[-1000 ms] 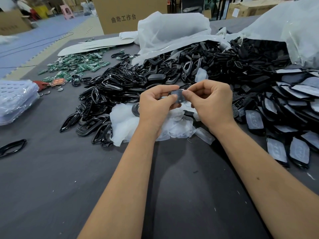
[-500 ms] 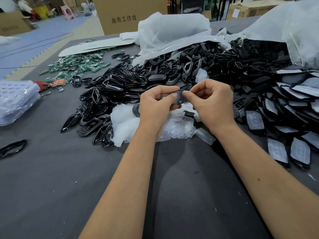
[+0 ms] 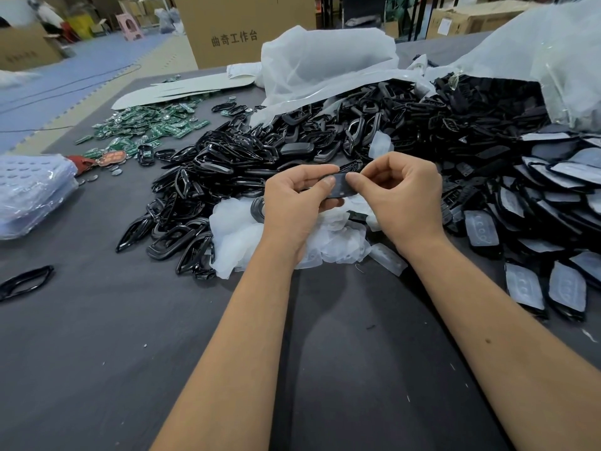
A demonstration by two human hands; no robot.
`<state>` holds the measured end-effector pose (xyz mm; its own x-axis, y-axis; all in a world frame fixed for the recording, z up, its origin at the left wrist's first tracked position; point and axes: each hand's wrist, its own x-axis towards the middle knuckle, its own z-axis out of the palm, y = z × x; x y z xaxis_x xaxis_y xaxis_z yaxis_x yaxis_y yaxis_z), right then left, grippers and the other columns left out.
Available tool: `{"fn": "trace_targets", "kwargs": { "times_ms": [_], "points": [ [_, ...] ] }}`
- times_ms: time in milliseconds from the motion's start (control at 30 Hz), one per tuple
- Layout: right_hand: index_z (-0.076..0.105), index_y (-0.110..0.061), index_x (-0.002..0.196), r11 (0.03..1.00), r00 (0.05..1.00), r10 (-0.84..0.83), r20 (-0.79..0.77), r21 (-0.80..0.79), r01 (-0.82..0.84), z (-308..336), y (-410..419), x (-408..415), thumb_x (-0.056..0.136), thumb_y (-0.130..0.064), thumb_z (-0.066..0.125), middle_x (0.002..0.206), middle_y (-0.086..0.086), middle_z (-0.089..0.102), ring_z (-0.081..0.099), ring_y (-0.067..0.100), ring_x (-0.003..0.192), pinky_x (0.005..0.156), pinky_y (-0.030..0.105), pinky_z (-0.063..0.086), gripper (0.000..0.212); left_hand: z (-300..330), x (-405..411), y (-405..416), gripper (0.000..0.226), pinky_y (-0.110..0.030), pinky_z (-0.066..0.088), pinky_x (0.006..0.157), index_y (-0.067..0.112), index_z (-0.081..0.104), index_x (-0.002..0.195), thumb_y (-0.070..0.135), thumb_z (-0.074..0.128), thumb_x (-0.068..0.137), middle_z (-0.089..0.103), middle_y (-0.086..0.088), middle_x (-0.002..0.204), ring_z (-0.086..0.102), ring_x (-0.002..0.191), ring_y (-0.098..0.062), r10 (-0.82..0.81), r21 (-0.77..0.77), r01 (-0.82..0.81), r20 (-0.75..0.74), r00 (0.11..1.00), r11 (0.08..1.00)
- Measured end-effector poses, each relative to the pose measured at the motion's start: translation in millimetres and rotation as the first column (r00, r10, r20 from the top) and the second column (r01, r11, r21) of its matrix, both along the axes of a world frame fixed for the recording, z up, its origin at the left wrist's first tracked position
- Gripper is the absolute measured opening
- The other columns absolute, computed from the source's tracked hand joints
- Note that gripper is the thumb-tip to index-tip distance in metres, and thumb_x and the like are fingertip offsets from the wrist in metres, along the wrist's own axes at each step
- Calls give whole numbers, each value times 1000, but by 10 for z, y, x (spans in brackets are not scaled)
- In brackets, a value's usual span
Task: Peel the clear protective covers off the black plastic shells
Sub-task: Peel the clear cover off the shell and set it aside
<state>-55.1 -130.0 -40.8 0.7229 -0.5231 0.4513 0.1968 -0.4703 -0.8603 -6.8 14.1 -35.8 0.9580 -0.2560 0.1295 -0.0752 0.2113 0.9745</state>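
Note:
Both hands hold one black plastic shell (image 3: pixel 341 189) above the table, near the middle of the view. My left hand (image 3: pixel 292 209) grips its left end with thumb on top. My right hand (image 3: pixel 403 200) pinches its right end between thumb and forefinger. Whether a clear cover is still on this shell I cannot tell. Under the hands lies a heap of peeled clear covers (image 3: pixel 240 236). At the right, several black shells with clear covers (image 3: pixel 527 284) lie in overlapping rows.
A big pile of black frames and shells (image 3: pixel 247 164) spreads behind the hands. Green circuit boards (image 3: pixel 146 128) lie at the back left, a plastic bag (image 3: pixel 29 193) at the left edge, a white bag (image 3: pixel 325 60) and a cardboard box (image 3: pixel 240 27) behind.
The shell has turned between my fingers, showing its dark face more flatly. Both hands have stayed in nearly the same place above the heap of covers.

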Motion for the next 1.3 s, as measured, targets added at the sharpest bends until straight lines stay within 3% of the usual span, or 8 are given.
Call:
{"fn": "trace_targets", "kwargs": {
  "times_ms": [100, 300, 467, 600, 900, 1067, 1200, 1300],
  "points": [
    [71, -22, 75, 997, 1000, 10, -19, 71, -8, -8, -6, 2, 79, -27, 90, 69, -4, 72, 66, 11, 61, 59, 32, 57, 20, 4, -6, 2, 18, -24, 59, 67, 2, 75, 100, -10, 63, 95, 76, -13, 87, 74, 76, -19, -13, -11, 13, -5, 1000, 1000],
    [72, -17, 85, 877, 967, 239, -85, 446, -178, 19, -37, -25, 83, -26, 89, 63, -2, 68, 51, 10, 43, 41, 23, 44, 19, 5, -12, 10, 18, -27, 60, 70, 3, 76, 99, -8, 63, 96, 72, -32, 101, 73, 81, -27, 1, -27, -1, 0, 1000, 1000],
    [73, -18, 86, 838, 948, 308, -83, 496, -228, 45, -47, -35, 85, -22, 87, 65, -1, 69, 54, 9, 44, 41, 24, 47, 14, -5, 2, 16, 17, -32, 61, 74, 2, 76, 100, -6, 62, 97, 77, -16, 90, 75, 81, -23, -31, -57, 31, -3, 1000, 998],
    [73, -18, 84, 836, 946, 314, -84, 497, -233, 43, -53, -35, 84, -22, 87, 66, 1, 69, 52, 12, 45, 41, 24, 45, 14, 2, -19, 15, 14, -34, 61, 77, 4, 76, 99, -6, 70, 92, 76, -21, 92, 76, 84, -28, -44, -57, 45, 28, 999, 997],
    [72, -18, 81, 819, 947, 311, -73, 526, -229, 49, -37, -28, 86, -17, 85, 66, 2, 69, 51, 12, 45, 41, 22, 43, 14, -9, -24, 3, 18, -28, 60, 72, 6, 76, 96, -10, 70, 90, 76, -12, 87, 75, 82, -25, -43, -41, 45, 53, 998, 998],
    [75, -12, 87, 825, 949, 309, -66, 514, -233, 42, -11, -22, 93, -11, 78, 65, 4, 71, 63, 12, 50, 41, 22, 48, 6, -20, -12, -1, 18, -26, 60, 69, 8, 76, 96, -8, 71, 90, 77, -10, 85, 76, 78, -23, -17, -14, 18, 65, 998, 1000],
    [76, -8, 88, 936, 972, 224, -66, 292, -196, 14, 6, 2, 97, -5, 71, 62, 5, 73, 71, 19, 53, 51, 27, 58, 11, -32, -9, -17, 20, -23, 59, 65, 10, 76, 93, -9, 73, 88, 77, -5, 81, 75, 74, -17, 19, 22, -21, 73, 997, 1000],
    [75, -11, 86, 980, 982, 160, -96, 135, -147, -15, 8, 17, 99, -9, 67, 60, 3, 71, 71, 22, 49, 48, 34, 60, 15, -38, -6, -22, 23, -22, 58, 63, 13, 76, 91, -9, 73, 88, 76, -3, 78, 74, 69, -17, 32, 47, -36, 81, 996, 998]
  ]
}}
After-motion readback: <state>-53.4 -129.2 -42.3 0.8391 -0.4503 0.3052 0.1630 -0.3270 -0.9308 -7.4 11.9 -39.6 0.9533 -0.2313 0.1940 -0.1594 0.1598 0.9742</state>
